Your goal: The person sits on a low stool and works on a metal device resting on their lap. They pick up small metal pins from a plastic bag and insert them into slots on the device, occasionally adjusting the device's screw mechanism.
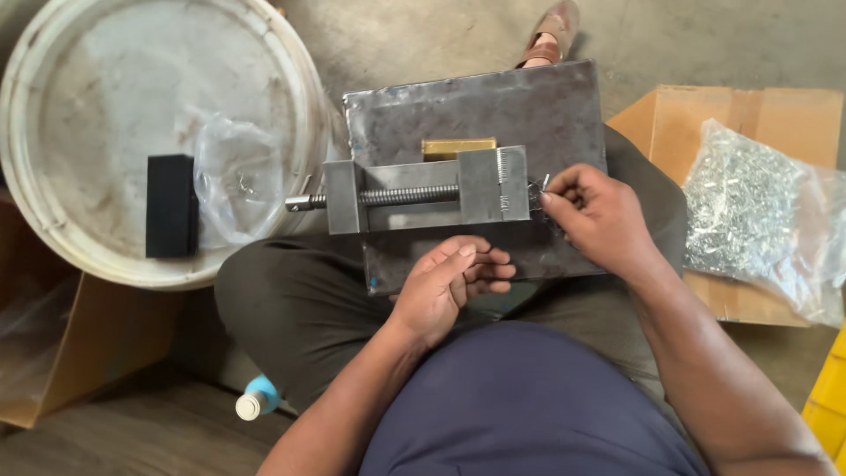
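Observation:
A small steel vise with a threaded screw lies on a grey metal plate resting across my lap. A brass block sits just behind the vise. My right hand is at the vise's right end, pinching a small metal piece between thumb and fingers. My left hand rests palm up on the plate's near edge, fingers loosely curled, and whether anything lies in it is hidden.
A white bucket lid at left carries a black block and a clear plastic bag. A cardboard box at right holds a bag of small metal parts. A bottle lies by my left knee.

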